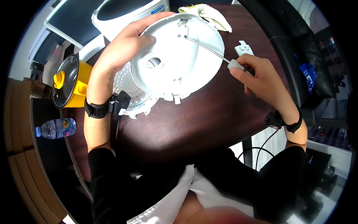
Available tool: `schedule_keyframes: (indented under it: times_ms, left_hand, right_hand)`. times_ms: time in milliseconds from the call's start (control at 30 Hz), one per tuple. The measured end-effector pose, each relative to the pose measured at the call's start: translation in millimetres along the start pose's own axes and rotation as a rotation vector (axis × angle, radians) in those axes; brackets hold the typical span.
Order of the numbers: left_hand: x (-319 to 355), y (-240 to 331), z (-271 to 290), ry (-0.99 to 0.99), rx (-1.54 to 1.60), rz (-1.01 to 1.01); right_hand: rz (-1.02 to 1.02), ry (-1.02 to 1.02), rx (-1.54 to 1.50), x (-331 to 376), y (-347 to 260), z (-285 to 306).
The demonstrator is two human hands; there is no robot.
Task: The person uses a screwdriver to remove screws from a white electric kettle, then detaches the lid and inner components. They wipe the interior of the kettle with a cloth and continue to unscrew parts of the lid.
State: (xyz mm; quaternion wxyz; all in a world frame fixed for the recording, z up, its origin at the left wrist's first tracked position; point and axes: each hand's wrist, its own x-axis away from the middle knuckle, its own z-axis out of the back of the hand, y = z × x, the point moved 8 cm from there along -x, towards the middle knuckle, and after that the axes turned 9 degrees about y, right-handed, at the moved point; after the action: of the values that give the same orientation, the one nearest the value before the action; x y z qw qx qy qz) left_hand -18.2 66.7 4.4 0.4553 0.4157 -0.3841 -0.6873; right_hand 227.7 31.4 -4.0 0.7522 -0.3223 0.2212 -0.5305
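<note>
A round white plastic lid-like cover (203, 71) is tilted up over the dark table, with a round hole, screw holes and a small hinge tab at its lower edge. My left hand (128, 41) grips its upper left rim, thumb on the inner face. In my right hand (261, 76) is a screwdriver (209, 49), held by its pale handle. Its tip meets the cover near a small screw hole close to the top. Partly hidden behind the cover lies a perforated white disc (125, 83). A small white plastic piece (244, 48) rests just beyond my right hand.
A large white tub-like body (130, 19) stands at the back, beside a crumpled pale cloth (214, 16). To the left are a yellow pot with a glass lid (82, 72) and a water bottle (56, 128) lying down. A black couch (283, 41) borders the table (179, 127) on the right.
</note>
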Motion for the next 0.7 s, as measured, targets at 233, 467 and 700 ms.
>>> schedule_keyframes:
  times_ms: [233, 467, 700]
  left_hand:
    - [7, 12, 1, 0.194, -0.344, -0.196]
    - [14, 14, -5, 0.165, -0.299, -0.149]
    - [20, 21, -3, 0.168, -0.335, -0.225]
  right_hand:
    - [-0.041, -0.011, -0.094, 11, 4, -16]
    - [-0.086, -0.011, -0.119, 24, 7, -15]
    - [-0.080, 0.002, -0.076, 28, -2, -8]
